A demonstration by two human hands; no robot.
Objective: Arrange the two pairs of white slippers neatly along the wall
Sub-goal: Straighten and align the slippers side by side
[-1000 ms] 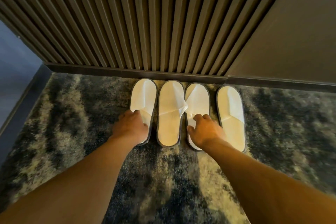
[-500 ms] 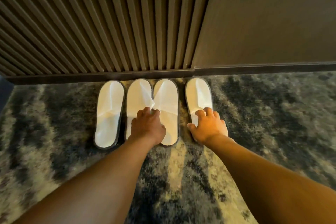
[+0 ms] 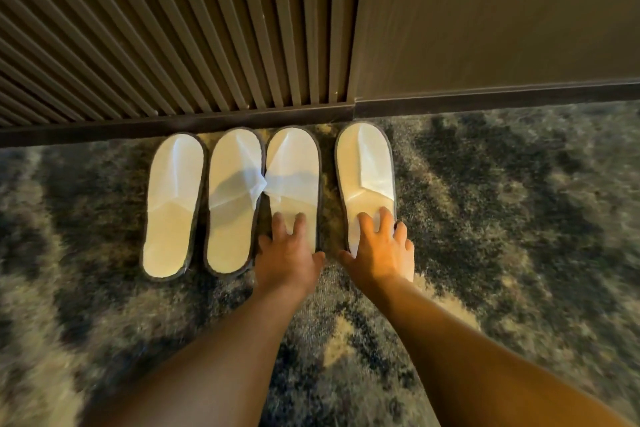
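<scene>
Four white slippers (image 3: 235,198) toes to wall (image 3: 207,28); left hand (image 3: 289,253), right hand (image 3: 381,250) flat on right two heels.

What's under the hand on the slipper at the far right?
Under the right hand is the heel end of the far right slipper, lying on the carpet. The fingers press flat on its insole. The slipper's back edge is covered by the palm, so it cannot be seen.

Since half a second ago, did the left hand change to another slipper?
Yes. The left hand shifted right, onto the third slipper alone, counted from the row's left end.
</scene>
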